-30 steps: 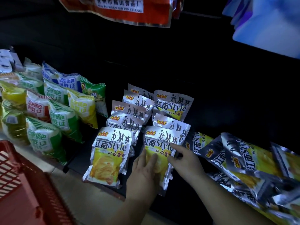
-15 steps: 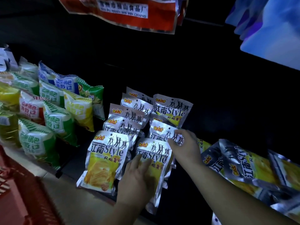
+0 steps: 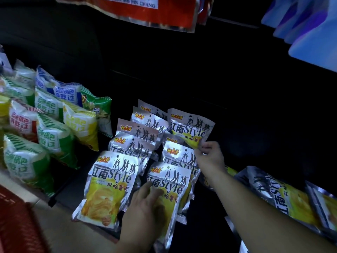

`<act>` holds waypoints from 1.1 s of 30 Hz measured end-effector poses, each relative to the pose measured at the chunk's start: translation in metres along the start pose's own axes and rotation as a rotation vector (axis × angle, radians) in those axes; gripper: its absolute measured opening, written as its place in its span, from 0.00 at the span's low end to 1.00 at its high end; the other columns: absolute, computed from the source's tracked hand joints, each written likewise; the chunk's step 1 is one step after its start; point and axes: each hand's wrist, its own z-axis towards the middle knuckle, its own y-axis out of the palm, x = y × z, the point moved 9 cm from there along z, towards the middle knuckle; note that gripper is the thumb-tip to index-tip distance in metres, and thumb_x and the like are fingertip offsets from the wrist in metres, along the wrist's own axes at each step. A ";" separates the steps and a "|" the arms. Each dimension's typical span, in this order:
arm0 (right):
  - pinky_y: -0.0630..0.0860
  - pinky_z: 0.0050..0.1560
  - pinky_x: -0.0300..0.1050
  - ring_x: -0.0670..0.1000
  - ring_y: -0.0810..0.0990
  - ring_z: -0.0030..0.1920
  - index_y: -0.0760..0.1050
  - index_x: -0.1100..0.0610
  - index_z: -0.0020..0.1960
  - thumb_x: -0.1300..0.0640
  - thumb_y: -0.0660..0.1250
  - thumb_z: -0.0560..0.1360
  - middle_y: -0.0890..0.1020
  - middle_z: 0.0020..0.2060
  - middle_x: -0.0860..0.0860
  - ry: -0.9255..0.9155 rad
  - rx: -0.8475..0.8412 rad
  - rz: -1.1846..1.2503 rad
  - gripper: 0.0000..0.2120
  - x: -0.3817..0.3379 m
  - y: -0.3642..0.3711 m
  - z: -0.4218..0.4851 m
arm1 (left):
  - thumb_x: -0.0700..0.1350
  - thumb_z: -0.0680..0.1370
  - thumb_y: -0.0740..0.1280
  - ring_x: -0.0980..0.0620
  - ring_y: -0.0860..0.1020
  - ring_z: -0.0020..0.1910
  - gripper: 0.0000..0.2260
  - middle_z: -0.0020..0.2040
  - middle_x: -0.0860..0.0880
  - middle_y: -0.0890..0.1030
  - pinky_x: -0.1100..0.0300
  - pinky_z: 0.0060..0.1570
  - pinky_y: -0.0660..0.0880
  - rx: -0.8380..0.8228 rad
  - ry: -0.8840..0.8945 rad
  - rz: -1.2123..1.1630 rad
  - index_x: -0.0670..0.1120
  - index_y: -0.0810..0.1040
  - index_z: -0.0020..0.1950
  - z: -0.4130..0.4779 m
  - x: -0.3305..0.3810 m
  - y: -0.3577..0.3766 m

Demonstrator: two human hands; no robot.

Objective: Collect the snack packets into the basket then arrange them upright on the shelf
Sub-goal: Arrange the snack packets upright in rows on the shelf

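Silver foil sits under my left fingers (image 3: pixel 145 189): they lie straight and spread, pressing flat on the front packet (image 3: pixel 169 180), and the left hand (image 3: pixel 144 214) covers its yellow lower half. My right fingers (image 3: pixel 204 147) are curled in a pinch on the bottom corner of the rear packet (image 3: pixel 189 126), two rows behind the front packet; the right hand (image 3: pixel 211 159) sits just beside that column. Just left of the front packet a neighbour packet (image 3: pixel 109 181) leans back the same way. Farther left are green bags (image 3: pixel 52 137). Right of the front packet, tipped packets (image 3: pixel 284 194) lie flat on the shelf (image 3: pixel 73 189). The red basket (image 3: pixel 16 225) is well to its left, nearer me.
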 end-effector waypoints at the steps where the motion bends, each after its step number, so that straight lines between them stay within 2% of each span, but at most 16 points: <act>1: 0.73 0.42 0.44 0.51 0.78 0.45 0.72 0.51 0.54 0.56 0.69 0.79 0.79 0.47 0.47 0.008 0.020 0.017 0.07 -0.002 -0.001 0.001 | 0.50 0.72 0.70 0.45 0.77 0.64 0.14 0.71 0.51 0.73 0.51 0.39 0.81 0.001 0.019 -0.010 0.60 0.76 0.56 -0.001 0.000 0.002; 3: 0.74 0.38 0.43 0.51 0.78 0.43 0.75 0.50 0.51 0.55 0.66 0.80 0.80 0.46 0.48 -0.003 0.052 -0.050 0.01 -0.006 -0.006 0.001 | 0.51 0.70 0.69 0.45 0.77 0.63 0.12 0.70 0.51 0.75 0.52 0.41 0.80 0.004 0.022 -0.021 0.59 0.76 0.52 -0.005 0.001 0.004; 7: 0.73 0.36 0.44 0.54 0.78 0.41 0.78 0.50 0.40 0.58 0.65 0.80 0.80 0.44 0.51 -0.060 0.071 -0.088 0.10 -0.013 -0.017 -0.003 | 0.53 0.64 0.66 0.50 0.70 0.72 0.16 0.77 0.53 0.68 0.58 0.53 0.76 -0.036 0.015 0.023 0.59 0.77 0.52 -0.016 0.009 0.005; 10: 0.69 0.33 0.43 0.53 0.75 0.35 0.75 0.53 0.42 0.60 0.63 0.82 0.78 0.39 0.48 -0.113 0.018 -0.004 0.10 -0.031 -0.018 -0.011 | 0.55 0.67 0.64 0.52 0.62 0.77 0.18 0.82 0.54 0.58 0.59 0.64 0.71 -0.099 0.005 0.055 0.61 0.75 0.57 -0.017 0.015 0.006; 12: 0.70 0.36 0.42 0.50 0.75 0.36 0.76 0.53 0.45 0.59 0.63 0.82 0.81 0.41 0.48 -0.152 0.006 0.041 0.08 -0.045 -0.018 -0.015 | 0.57 0.67 0.65 0.50 0.62 0.77 0.19 0.82 0.51 0.58 0.57 0.68 0.69 -0.112 -0.017 0.052 0.61 0.74 0.58 -0.016 0.016 0.006; 15: 0.71 0.40 0.42 0.48 0.75 0.37 0.76 0.51 0.45 0.57 0.64 0.82 0.82 0.43 0.50 -0.162 0.007 0.084 0.08 -0.051 -0.018 -0.016 | 0.59 0.69 0.65 0.48 0.64 0.75 0.22 0.82 0.51 0.58 0.54 0.67 0.71 -0.135 -0.068 0.060 0.62 0.69 0.63 -0.014 0.012 0.007; 19: 0.71 0.41 0.41 0.48 0.77 0.43 0.77 0.51 0.47 0.58 0.64 0.82 0.82 0.45 0.49 -0.143 -0.010 0.086 0.07 -0.042 -0.017 -0.014 | 0.62 0.72 0.65 0.49 0.68 0.69 0.22 0.79 0.53 0.59 0.56 0.58 0.75 -0.141 -0.133 0.083 0.63 0.64 0.64 -0.011 0.002 0.008; 22: 0.73 0.42 0.39 0.46 0.78 0.46 0.78 0.51 0.53 0.58 0.65 0.82 0.81 0.47 0.45 -0.117 -0.042 0.074 0.05 -0.035 -0.015 -0.011 | 0.60 0.75 0.65 0.49 0.67 0.71 0.22 0.78 0.54 0.59 0.56 0.61 0.72 -0.135 -0.120 0.069 0.60 0.63 0.66 -0.008 0.004 0.013; 24: 0.73 0.43 0.38 0.44 0.79 0.48 0.77 0.50 0.59 0.59 0.66 0.81 0.81 0.51 0.45 -0.085 -0.033 0.083 0.08 -0.031 -0.017 -0.011 | 0.59 0.76 0.65 0.48 0.65 0.72 0.21 0.79 0.53 0.58 0.55 0.64 0.70 -0.117 -0.099 0.053 0.59 0.64 0.67 -0.005 0.008 0.015; 26: 0.74 0.44 0.40 0.47 0.80 0.50 0.75 0.50 0.63 0.59 0.68 0.80 0.81 0.54 0.47 -0.073 0.015 0.062 0.13 -0.026 -0.023 -0.011 | 0.58 0.77 0.65 0.48 0.63 0.74 0.21 0.81 0.53 0.56 0.56 0.65 0.70 -0.103 -0.088 0.030 0.59 0.64 0.67 -0.003 0.011 0.017; 28: 0.75 0.41 0.43 0.48 0.80 0.45 0.72 0.51 0.66 0.56 0.70 0.79 0.81 0.51 0.47 -0.028 0.054 -0.016 0.17 -0.018 -0.030 -0.015 | 0.58 0.77 0.66 0.49 0.62 0.75 0.20 0.81 0.53 0.56 0.57 0.64 0.71 -0.077 -0.083 0.023 0.58 0.65 0.66 -0.002 0.013 0.018; 30: 0.81 0.40 0.50 0.52 0.82 0.42 0.75 0.55 0.62 0.55 0.71 0.78 0.82 0.45 0.50 0.112 0.035 -0.042 0.14 0.002 -0.030 -0.019 | 0.57 0.77 0.67 0.49 0.61 0.76 0.19 0.81 0.52 0.57 0.57 0.66 0.70 -0.064 -0.082 0.009 0.57 0.67 0.66 -0.003 0.015 0.019; 32: 0.85 0.45 0.60 0.60 0.85 0.44 0.81 0.58 0.51 0.57 0.72 0.77 0.85 0.43 0.57 0.255 -0.031 0.021 0.05 0.026 -0.022 -0.024 | 0.57 0.78 0.66 0.48 0.61 0.77 0.19 0.81 0.52 0.57 0.56 0.67 0.70 -0.065 -0.076 0.004 0.56 0.68 0.66 -0.005 0.016 0.022; 33: 0.85 0.45 0.60 0.61 0.86 0.44 0.81 0.58 0.46 0.58 0.72 0.77 0.86 0.43 0.58 0.290 -0.046 0.049 0.03 0.033 -0.020 -0.027 | 0.57 0.78 0.66 0.49 0.61 0.77 0.18 0.81 0.52 0.57 0.56 0.67 0.70 -0.065 -0.069 0.011 0.56 0.68 0.66 -0.006 0.017 0.023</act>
